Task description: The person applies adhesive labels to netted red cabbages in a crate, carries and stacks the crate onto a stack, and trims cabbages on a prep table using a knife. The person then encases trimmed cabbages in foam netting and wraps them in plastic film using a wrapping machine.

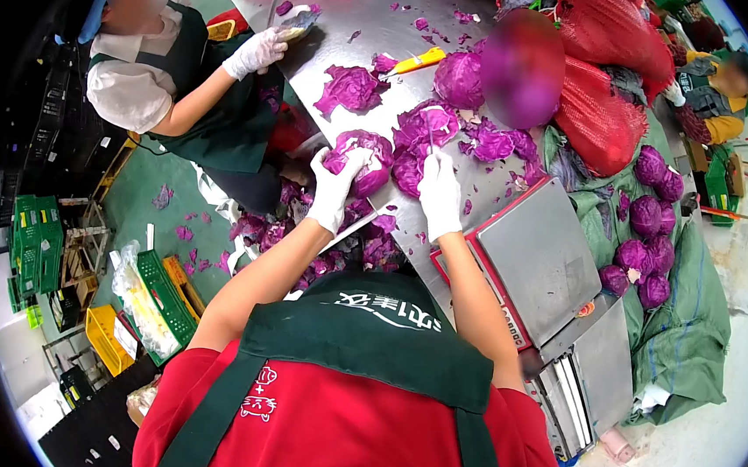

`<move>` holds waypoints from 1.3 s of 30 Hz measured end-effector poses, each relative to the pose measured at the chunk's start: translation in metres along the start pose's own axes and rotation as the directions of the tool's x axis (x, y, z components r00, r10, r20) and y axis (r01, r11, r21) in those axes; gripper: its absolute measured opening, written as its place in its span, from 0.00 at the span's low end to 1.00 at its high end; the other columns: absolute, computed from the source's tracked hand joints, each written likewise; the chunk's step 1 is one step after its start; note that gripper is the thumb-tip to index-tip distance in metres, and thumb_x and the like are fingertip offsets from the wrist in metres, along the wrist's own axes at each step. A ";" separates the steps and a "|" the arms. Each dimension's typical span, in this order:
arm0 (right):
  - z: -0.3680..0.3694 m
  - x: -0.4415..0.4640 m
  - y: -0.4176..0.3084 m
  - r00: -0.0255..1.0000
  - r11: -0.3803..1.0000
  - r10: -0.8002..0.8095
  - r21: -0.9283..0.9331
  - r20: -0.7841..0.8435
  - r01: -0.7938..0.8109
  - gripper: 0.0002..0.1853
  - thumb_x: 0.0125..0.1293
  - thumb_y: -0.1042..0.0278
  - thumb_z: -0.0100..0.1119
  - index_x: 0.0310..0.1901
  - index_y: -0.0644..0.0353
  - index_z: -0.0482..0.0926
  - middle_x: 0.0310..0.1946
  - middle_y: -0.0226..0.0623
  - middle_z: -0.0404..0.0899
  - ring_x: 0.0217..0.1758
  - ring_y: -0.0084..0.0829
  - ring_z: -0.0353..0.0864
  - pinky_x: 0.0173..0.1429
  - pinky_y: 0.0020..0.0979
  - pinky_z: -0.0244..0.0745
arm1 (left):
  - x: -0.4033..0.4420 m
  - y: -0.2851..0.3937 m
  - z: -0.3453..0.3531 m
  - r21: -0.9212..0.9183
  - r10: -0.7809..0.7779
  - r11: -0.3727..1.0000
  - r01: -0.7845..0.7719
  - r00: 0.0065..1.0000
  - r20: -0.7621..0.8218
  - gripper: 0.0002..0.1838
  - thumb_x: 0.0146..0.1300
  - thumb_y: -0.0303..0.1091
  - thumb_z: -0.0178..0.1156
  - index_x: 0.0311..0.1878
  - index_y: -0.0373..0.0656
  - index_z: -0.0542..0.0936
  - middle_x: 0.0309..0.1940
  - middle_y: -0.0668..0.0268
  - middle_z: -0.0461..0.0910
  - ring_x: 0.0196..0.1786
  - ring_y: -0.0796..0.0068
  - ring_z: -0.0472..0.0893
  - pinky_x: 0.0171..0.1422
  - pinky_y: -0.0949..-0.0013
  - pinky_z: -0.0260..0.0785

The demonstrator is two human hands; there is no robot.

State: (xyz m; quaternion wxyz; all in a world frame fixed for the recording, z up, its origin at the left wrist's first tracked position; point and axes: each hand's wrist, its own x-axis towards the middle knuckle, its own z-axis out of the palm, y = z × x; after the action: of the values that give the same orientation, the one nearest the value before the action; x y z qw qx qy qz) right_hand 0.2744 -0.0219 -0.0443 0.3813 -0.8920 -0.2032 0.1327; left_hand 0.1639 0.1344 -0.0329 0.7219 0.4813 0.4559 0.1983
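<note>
My left hand (333, 193), in a white glove, grips a purple cabbage (375, 156) at the near edge of the metal table. Gloved as well, my right hand (439, 193) is closed on a knife, whose thin blade (431, 135) points away from me over more purple cabbage (411, 168) with peeled outer leaves. The knife's handle is hidden in my fist. Loose leaves (350, 89) and a yellow-handled tool (417, 62) lie farther up the table, beside a whole cabbage (458, 79).
Leaves fill the space below the table edge (273, 226). A scale (535, 255) stands at right, near cabbages (646, 216) on green sacking. Red mesh sacks (599, 111) lie at the back. A co-worker (183, 87) stands left; another person (719, 94) is far right.
</note>
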 end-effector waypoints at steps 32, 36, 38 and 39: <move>0.013 0.034 0.034 0.998 0.993 -0.020 -0.117 0.059 0.027 0.21 0.74 0.54 0.35 0.52 0.60 0.74 0.47 0.56 0.79 0.50 0.58 0.77 0.55 0.51 0.71 | 0.007 -0.004 -0.022 0.232 0.409 0.838 -0.494 0.850 0.333 0.41 0.52 0.43 0.74 0.63 0.36 0.64 0.57 0.53 0.66 0.59 0.65 0.71 0.65 0.62 0.66; -0.004 0.017 -0.040 0.970 0.972 0.233 0.003 0.076 -0.234 0.26 0.71 0.51 0.44 0.69 0.47 0.62 0.52 0.60 0.77 0.55 0.60 0.76 0.58 0.48 0.71 | 0.002 0.010 -0.016 0.433 0.403 0.730 -0.529 0.845 0.352 0.45 0.48 0.44 0.76 0.64 0.35 0.63 0.57 0.54 0.65 0.59 0.64 0.70 0.65 0.64 0.66; -0.014 0.011 -0.046 0.945 0.947 0.321 -0.022 0.058 -0.320 0.30 0.70 0.50 0.43 0.72 0.44 0.56 0.48 0.57 0.80 0.48 0.61 0.79 0.53 0.50 0.73 | 0.012 -0.001 -0.019 0.315 0.338 0.855 -0.412 0.903 0.266 0.44 0.49 0.44 0.76 0.63 0.35 0.63 0.55 0.54 0.68 0.57 0.66 0.72 0.63 0.64 0.68; -0.026 0.004 -0.052 0.928 0.933 0.361 -0.049 0.092 -0.358 0.31 0.70 0.50 0.43 0.73 0.44 0.55 0.47 0.55 0.81 0.46 0.60 0.80 0.52 0.51 0.73 | 0.016 -0.004 -0.019 0.264 0.296 0.901 -0.345 0.932 0.208 0.43 0.49 0.44 0.76 0.62 0.35 0.63 0.54 0.54 0.69 0.56 0.67 0.73 0.61 0.65 0.70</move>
State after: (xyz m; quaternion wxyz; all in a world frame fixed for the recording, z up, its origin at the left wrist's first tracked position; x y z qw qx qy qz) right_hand 0.2747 -0.0033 0.0107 0.3261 -0.9122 -0.0574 0.2414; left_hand 0.1553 0.1542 -0.0458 0.6336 0.6671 0.3344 0.2041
